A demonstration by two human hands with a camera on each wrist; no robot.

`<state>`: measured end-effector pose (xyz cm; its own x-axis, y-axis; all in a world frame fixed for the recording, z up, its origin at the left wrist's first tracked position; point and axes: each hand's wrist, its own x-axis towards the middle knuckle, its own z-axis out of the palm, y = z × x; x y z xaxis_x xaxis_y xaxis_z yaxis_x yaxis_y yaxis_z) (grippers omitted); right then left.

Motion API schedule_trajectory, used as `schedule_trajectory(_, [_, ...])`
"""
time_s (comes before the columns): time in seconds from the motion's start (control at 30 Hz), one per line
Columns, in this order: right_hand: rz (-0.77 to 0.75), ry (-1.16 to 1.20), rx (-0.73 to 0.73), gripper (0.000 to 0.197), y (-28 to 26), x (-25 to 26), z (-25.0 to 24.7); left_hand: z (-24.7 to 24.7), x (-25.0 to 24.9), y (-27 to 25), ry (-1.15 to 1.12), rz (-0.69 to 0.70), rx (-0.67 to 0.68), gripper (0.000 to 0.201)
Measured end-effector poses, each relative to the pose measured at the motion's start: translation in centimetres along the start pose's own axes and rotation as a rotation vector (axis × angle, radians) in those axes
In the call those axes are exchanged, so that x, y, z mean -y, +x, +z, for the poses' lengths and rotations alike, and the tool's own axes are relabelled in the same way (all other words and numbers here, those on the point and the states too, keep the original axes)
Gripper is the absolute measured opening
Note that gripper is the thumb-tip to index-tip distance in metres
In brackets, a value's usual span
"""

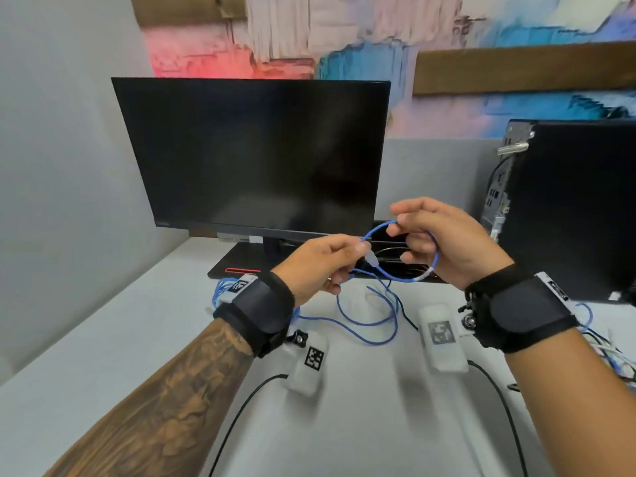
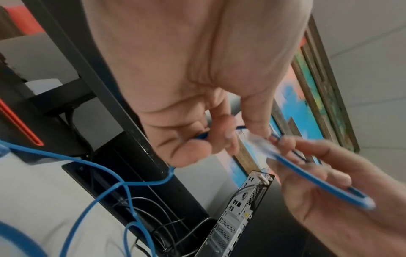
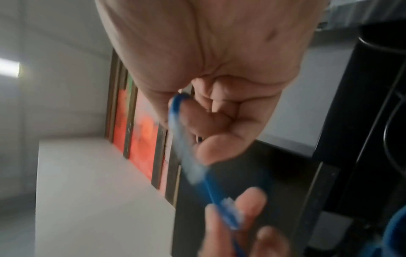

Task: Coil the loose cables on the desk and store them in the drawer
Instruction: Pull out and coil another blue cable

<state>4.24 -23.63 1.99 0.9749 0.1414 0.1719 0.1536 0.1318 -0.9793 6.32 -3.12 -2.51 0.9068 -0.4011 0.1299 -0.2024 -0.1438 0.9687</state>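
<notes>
A thin blue network cable (image 1: 378, 318) lies in loose loops on the white desk (image 1: 103, 339) and rises to both hands, held above the desk before the monitor. My left hand (image 1: 330, 263) pinches the cable just behind its clear plug (image 1: 372, 259), the same plug (image 2: 252, 140) showing in the left wrist view. My right hand (image 1: 433, 235) grips a small loop of the blue cable (image 3: 175, 118), which arcs under its fingers past a white label (image 1: 425, 274). No drawer is in view.
A dark monitor (image 1: 254, 156) on a black base (image 1: 237, 266) stands close behind the hands. A black computer tower (image 1: 568, 208) stands at right. More blue cable (image 1: 223, 287) is bunched at left, mixed cables (image 1: 616, 356) at right, black cables (image 1: 395, 259) behind.
</notes>
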Motion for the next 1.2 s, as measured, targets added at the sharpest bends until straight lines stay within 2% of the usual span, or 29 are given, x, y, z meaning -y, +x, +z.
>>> schedule_trajectory(0.1, [-0.002,0.115,0.049,0.019,0.9,0.2,0.3,-0.1,0.0,0.5,0.045,0.098,-0.063,0.027])
schedule_trajectory(0.23, [-0.04,-0.035,0.089,0.028,2.2,0.4,1.2,-0.5,0.0,1.8,0.122,0.187,-0.186,0.033])
schedule_trajectory(0.3, [-0.052,-0.014,0.159,0.039,2.6,0.4,1.3,-0.6,-0.2,2.6,0.032,0.143,-0.122,0.034])
schedule_trajectory(0.37, [-0.129,-0.097,0.175,0.038,3.2,0.3,1.3,-1.1,-0.2,3.3,-0.122,0.076,-0.025,0.038])
schedule_trajectory(0.47, [-0.325,-0.468,0.028,0.016,3.9,0.2,0.8,-1.7,0.2,4.1,-0.111,0.044,0.038,0.026])
schedule_trajectory(0.5, [-0.374,-0.588,-0.037,0.015,4.1,0.1,0.4,-1.8,0.3,4.2,-0.074,0.053,0.016,0.02])
schedule_trajectory(0.57, [-0.406,-0.709,-0.106,0.014,4.3,-0.1,0.0,-2.1,0.5,4.5,-0.107,0.075,-0.112,0.026])
schedule_trajectory(0.6, [-0.403,-0.71,-0.101,0.013,4.4,-0.2,-0.1,-2.3,0.4,4.6,-0.191,0.086,-0.15,0.031])
schedule_trajectory(0.67, [-0.413,-0.69,-0.08,0.012,4.6,-0.5,0.0,-2.6,-0.2,4.5,-0.401,0.112,-0.118,0.054])
schedule_trajectory(0.7, [-0.426,-0.66,-0.081,0.012,4.7,-0.6,0.2,-2.7,-0.5,4.4,-0.477,0.13,-0.078,0.056])
schedule_trajectory(0.73, [-0.436,-0.612,-0.091,0.012,4.8,-0.6,0.5,-2.6,-0.8,4.2,-0.506,0.147,-0.044,0.05])
schedule_trajectory(0.83, [-0.47,-0.485,-0.173,0.011,4.9,-0.6,0.9,-2.4,-1.3,3.8,-0.478,0.135,0.031,0.033])
schedule_trajectory(0.97, [-0.605,-0.558,-0.259,0.009,4.8,-0.2,0.8,-4.1,-2.0,2.6,-0.229,0.055,0.064,0.037])
schedule_trajectory(1.07, [-0.663,-0.62,-0.306,0.011,4.4,0.3,1.0,-4.9,-2.5,2.0,-0.115,0.046,0.068,0.039])
schedule_trajectory(1.13, [-0.688,-0.606,-0.347,0.011,4.4,0.5,1.2,-5.5,-2.6,1.7,-0.103,0.036,0.095,0.042])
schedule_trajectory(1.2, [-0.662,-0.578,-0.34,0.004,4.6,0.1,1.2,-6.1,-2.7,1.4,-0.247,0.05,0.179,0.038])
